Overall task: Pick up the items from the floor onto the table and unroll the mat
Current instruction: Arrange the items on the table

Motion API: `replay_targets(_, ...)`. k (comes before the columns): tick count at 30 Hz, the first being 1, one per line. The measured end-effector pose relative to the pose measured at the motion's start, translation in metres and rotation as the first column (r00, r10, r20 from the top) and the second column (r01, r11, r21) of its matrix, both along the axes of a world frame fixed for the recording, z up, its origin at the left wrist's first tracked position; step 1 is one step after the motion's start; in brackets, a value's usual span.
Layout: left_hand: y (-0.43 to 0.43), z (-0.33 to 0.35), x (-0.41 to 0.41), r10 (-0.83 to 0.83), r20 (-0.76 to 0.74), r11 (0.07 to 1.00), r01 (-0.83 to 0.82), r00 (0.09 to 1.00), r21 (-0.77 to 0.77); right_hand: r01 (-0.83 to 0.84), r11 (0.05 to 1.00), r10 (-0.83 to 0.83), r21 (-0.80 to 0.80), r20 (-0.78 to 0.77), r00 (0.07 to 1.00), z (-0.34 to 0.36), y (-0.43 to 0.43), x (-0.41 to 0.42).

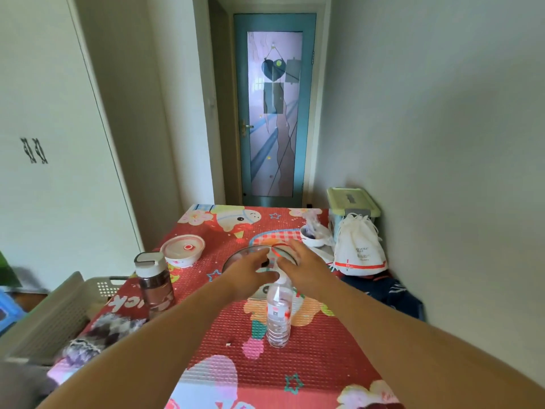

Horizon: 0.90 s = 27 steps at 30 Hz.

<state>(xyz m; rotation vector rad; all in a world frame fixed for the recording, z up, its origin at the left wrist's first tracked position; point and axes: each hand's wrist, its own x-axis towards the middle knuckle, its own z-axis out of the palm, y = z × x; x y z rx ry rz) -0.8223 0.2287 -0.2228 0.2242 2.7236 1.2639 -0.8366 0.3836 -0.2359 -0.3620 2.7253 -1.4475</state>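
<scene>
Fingers [295, 247] of left hand [250, 276] and right hand [306, 270] wide, perhaps on one glass lid [236, 259]; two bottles [153, 287] [278, 317], one lidded bowl [182, 250].

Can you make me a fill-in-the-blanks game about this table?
The bumpy mat is mostly ___.
The left hand and right hand reach over a glass ___.
The white bag stands to the ___ of the clear bottle.
Missing words: red, lid, right.
</scene>
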Motion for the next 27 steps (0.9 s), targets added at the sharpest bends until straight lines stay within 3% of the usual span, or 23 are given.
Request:
replay_targets(5, -0.021, 0.041, 0.038, -0.026, -0.001, 0.994, 0.026, 1.000, 0.108, 0.072, 0.997, -0.071, 0.027, -0.042, 0.997, 0.051, -0.005, 0.052)
replay_targets(11, -0.049, 0.085, 0.100, -0.056, -0.036, 0.996, 0.059, 0.998, 0.073, 0.133, 0.988, -0.123, 0.085, -0.107, 0.987, 0.103, -0.017, 0.123)
replay_targets(19, -0.072, 0.145, 0.201, -0.054, -0.120, 0.992, 0.067, 0.991, 0.103, 0.105, 0.993, -0.093, 0.054, -0.182, 0.979, 0.164, -0.043, 0.230)
replay_targets(27, -0.075, 0.169, 0.310, -0.004, -0.150, 0.997, 0.016, 0.989, 0.080, 0.037, 0.996, -0.020, 0.077, -0.210, 0.978, 0.177, -0.041, 0.318)
